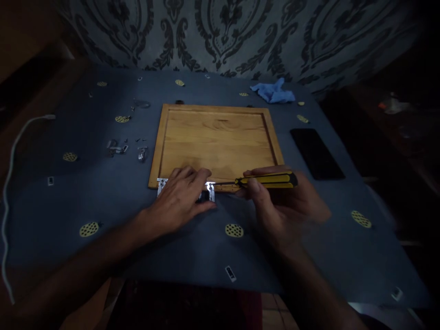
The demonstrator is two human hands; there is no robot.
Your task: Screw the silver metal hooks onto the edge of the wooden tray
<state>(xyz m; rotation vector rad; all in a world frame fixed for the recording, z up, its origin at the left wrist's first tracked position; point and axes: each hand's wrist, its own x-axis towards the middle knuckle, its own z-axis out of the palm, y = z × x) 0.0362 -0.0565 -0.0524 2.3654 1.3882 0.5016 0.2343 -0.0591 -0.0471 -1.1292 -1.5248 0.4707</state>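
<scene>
A framed wooden panel [213, 137] lies flat on the cloth-covered table. At its near edge is a shiny metal bracket [211, 192] with screw holes, its middle hidden under my left hand [180, 197]. The fingers of that hand are bent over the bracket and the thumb lies in front, holding it against the panel. My right hand [278, 206], partly blurred, grips a yellow and black screwdriver [268, 180]. The screwdriver lies nearly level, with its shaft pointing left and its tip at the bracket's right end.
Small metal fittings [117, 147] and a few screws [138, 139] lie left of the panel. A black phone [316, 153] rests on the right. Behind it is a crumpled blue cloth [274, 91]. A white cable [13, 156] runs down the left edge, and a patterned curtain [220, 36] hangs behind.
</scene>
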